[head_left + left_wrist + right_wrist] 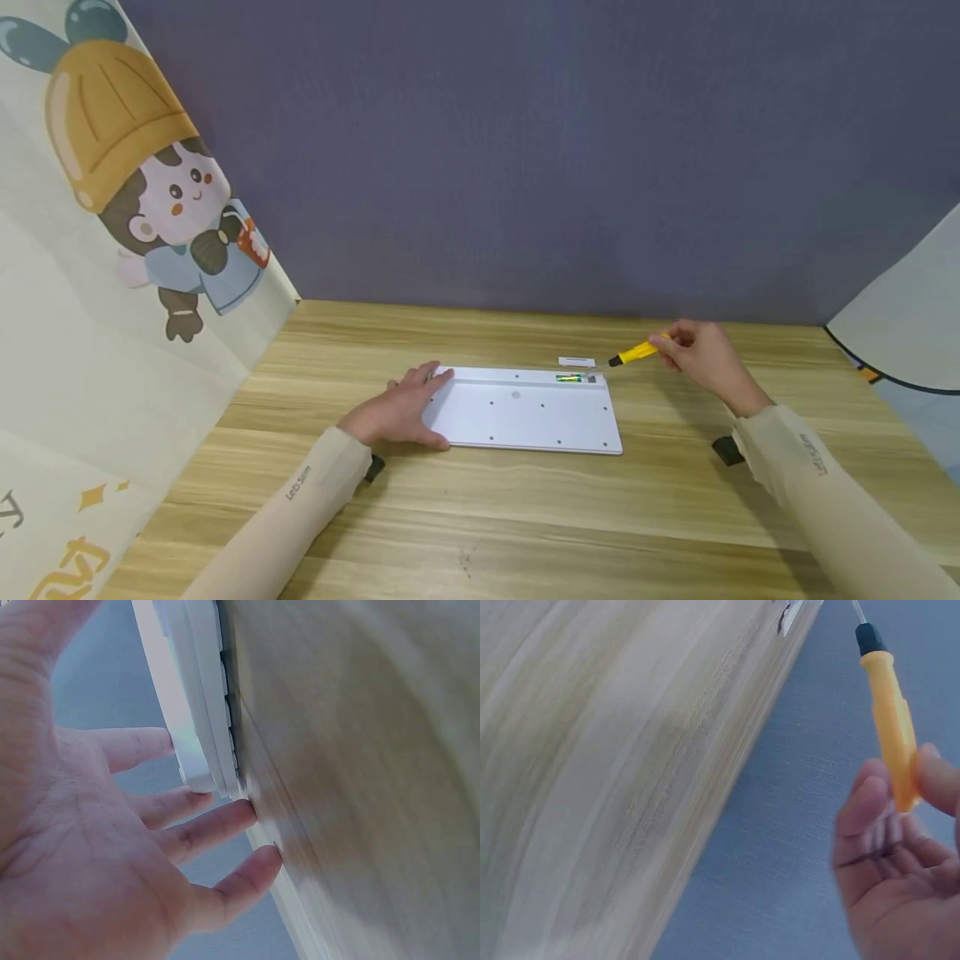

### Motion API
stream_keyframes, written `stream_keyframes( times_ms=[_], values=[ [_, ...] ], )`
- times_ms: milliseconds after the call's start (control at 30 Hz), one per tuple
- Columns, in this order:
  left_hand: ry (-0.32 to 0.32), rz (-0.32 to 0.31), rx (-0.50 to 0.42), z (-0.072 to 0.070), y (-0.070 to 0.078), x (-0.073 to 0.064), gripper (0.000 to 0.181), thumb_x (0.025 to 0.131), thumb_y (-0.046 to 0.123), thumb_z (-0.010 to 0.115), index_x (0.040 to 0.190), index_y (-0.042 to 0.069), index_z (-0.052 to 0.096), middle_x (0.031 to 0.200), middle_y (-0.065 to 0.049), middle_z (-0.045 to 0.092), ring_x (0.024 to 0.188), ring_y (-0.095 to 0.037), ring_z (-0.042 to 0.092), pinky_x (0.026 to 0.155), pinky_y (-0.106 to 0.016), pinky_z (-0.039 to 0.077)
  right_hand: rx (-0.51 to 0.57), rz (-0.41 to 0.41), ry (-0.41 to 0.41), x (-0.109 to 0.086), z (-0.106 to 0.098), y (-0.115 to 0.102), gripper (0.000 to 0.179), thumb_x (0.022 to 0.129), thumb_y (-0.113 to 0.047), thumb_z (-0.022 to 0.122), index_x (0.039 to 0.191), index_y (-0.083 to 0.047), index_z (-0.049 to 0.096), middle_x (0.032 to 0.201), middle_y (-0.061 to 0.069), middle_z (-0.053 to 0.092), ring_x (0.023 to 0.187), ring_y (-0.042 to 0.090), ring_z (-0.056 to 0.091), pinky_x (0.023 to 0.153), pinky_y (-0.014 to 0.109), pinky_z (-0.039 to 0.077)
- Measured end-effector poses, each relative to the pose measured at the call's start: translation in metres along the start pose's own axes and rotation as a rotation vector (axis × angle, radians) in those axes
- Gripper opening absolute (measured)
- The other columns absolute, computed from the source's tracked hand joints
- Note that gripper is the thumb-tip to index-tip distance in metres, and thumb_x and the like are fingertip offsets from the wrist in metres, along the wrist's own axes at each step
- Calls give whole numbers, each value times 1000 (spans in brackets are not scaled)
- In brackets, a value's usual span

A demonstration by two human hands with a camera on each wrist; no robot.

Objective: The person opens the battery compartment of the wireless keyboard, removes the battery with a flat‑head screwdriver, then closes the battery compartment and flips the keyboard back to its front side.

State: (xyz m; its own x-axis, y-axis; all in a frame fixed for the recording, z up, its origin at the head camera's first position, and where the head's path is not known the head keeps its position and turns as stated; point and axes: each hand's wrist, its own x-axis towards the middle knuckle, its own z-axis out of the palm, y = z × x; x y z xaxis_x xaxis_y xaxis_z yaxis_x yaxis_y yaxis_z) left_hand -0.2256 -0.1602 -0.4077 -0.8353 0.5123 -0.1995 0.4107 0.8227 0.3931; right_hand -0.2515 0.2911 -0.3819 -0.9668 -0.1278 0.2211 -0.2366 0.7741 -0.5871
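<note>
A white keyboard (517, 421) lies face down, its keys (231, 735) toward the table in the left wrist view. My left hand (401, 410) rests at its left end, fingers spread and fairly straight, thumb at the front corner and index finger on the back. With thumb and fingertips, my right hand (701, 354) pinches the end of a yellow screwdriver (637, 352) with a black collar. Its thin shaft slants down to the open battery compartment at the keyboard's back right. A green battery (568, 378) lies in that compartment, beside a bare slot (592, 379).
A small white cover (577, 362) lies just behind the compartment. The wood-grain table (480, 517) ends at a dark grey-blue panel (555, 167). A printed cartoon sheet (75, 333) stands on the left, and another pale sheet (915, 300) on the right.
</note>
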Motion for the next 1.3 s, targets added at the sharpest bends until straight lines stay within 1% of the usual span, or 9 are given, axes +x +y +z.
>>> stream_keyframes(
  times_ms=[200,367,500,567,667,867,1067,1167,1300],
  values=[
    [2,-5,-1,0,0,0,107,69,48,81,152,15,21,156,-16,7,139,-38,11,104,-65,13,-40,31,-49,-6,-1,5,44,94,-44,53,83,-2,63,60,10,58,44,16,41,41,28,33],
    [1,0,-3,0,1,0,107,69,48,80,152,15,21,156,-16,6,139,-39,10,103,-65,12,-25,-12,18,-9,0,6,33,95,-36,56,88,-4,62,65,10,59,48,17,44,41,28,33],
    [3,0,-6,0,1,0,107,69,49,80,152,16,21,156,-15,6,139,-39,10,104,-65,12,7,-35,69,-12,0,5,27,94,-29,59,97,-2,61,75,11,64,58,24,55,44,27,41],
    [1,-5,-5,1,1,0,107,69,49,80,152,16,21,156,-15,6,139,-38,10,104,-65,12,17,-34,80,-15,-2,5,28,94,-29,59,100,-2,60,78,11,64,63,27,58,48,27,45],
    [3,-2,-6,0,1,1,107,69,48,81,152,16,21,156,-15,7,139,-39,11,103,-66,12,17,-34,89,-19,-6,5,27,94,-27,59,102,-1,59,81,9,64,65,23,59,52,27,47],
    [4,6,-4,-1,2,2,107,68,47,82,151,15,23,156,-16,9,138,-41,11,102,-67,13,1,-29,98,-27,-15,10,27,94,-25,59,106,0,57,85,11,64,67,23,60,53,27,49],
    [6,3,3,-1,3,2,107,67,46,83,151,14,24,155,-17,11,138,-42,11,103,-66,13,-65,-34,92,-40,-20,18,22,92,-20,63,101,-1,59,81,11,63,64,21,57,48,27,46],
    [6,-1,5,-1,3,2,107,67,46,83,151,14,25,155,-16,11,138,-42,11,103,-65,13,-108,-31,86,-48,-18,19,20,88,-19,68,96,-1,62,80,9,64,66,21,58,50,28,47],
    [2,-4,3,-1,3,2,107,67,46,82,151,14,24,156,-16,10,138,-43,11,103,-65,13,-165,-13,26,-58,-13,19,17,82,-17,74,87,-5,63,76,4,62,65,17,56,53,29,45]
  ],
)
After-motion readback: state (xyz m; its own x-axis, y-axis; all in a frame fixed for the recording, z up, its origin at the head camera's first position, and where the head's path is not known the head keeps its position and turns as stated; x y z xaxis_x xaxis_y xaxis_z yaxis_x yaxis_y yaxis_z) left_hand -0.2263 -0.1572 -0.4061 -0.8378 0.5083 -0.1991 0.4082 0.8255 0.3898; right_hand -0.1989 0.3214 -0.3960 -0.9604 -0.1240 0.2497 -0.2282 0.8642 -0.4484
